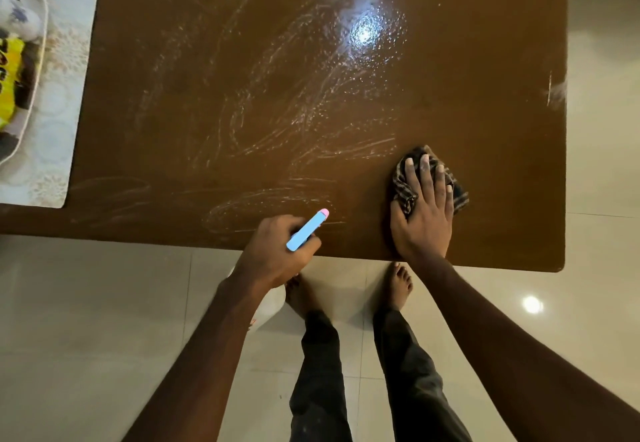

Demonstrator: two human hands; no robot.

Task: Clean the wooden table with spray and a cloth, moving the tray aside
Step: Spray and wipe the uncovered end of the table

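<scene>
Two hands noted: right hand (423,213) pressed flat, fingers spread, on soft, limp cloth (429,178) beneath it at near table (242,95) edge; left hand (277,251) clamped round light spray btl (307,230), best gripped mid-body.

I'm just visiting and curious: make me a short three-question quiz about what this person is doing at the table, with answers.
1. True or false: the right hand presses a dark checked cloth flat on the brown wooden table.
2. What does the left hand hold? A) a sponge B) a light blue spray bottle with a pink tip C) nothing
3. Fill in: the white patterned tray sits on a pale mat at the table's far ____ side.

Key
1. True; the fingers are spread over it.
2. B
3. Left, as the person sees it; smeared wet streaks cover the middle of the table.
</scene>
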